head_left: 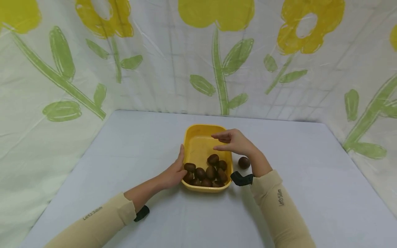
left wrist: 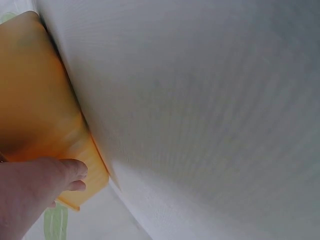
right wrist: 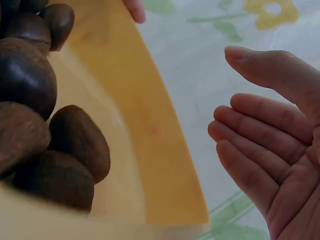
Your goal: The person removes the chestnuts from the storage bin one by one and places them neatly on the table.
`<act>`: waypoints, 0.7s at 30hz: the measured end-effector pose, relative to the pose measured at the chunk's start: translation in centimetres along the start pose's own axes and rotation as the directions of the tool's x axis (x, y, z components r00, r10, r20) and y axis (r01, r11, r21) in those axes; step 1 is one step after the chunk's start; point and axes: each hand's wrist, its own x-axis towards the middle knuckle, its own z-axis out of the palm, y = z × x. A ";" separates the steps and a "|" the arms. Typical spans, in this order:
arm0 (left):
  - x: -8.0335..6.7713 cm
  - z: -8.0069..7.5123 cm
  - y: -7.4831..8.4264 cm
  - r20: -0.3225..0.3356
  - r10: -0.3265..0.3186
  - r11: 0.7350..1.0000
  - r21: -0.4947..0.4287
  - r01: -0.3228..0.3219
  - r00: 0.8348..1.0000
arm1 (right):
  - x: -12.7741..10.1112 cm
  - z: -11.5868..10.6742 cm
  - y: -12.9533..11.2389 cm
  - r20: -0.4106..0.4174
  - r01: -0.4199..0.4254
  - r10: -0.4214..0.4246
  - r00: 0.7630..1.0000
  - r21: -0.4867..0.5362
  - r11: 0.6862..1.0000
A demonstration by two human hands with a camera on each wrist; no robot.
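Note:
A yellow plastic tray (head_left: 201,129) stands on the table with several glossy brown chestnuts (head_left: 211,173) gathered in its near end. My left hand (head_left: 171,176) lies along the tray's left side, index finger extended beside the rim. In the left wrist view the fingers (left wrist: 75,170) touch the tray's outer wall (left wrist: 35,85). Above the tray's right edge is my right hand (head_left: 237,142), its thumb spread from the fingers and nothing between them. The right wrist view shows that bare palm (right wrist: 300,200) beside the chestnuts (right wrist: 80,142).
One loose chestnut (head_left: 244,163) lies on the table right of the tray, close to the right wrist. The white table (head_left: 139,144) reaches back to a curtain (head_left: 161,69) printed with yellow flowers. Dark wrist-worn devices (head_left: 242,179) sit on both forearms.

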 end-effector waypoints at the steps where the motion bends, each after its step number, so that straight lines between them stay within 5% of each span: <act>1: 0.0 0.0 0.0 0.000 -0.001 1.000 -0.001 0.001 1.000 | 0.1 0.0 -0.1 0.000 0.005 -0.005 1.000 -0.003 1.000; 21: -0.2 -0.1 0.1 -0.004 -0.015 1.000 -0.022 0.015 1.000 | 1.7 1.5 -0.9 0.054 0.004 -0.004 0.999 0.000 1.000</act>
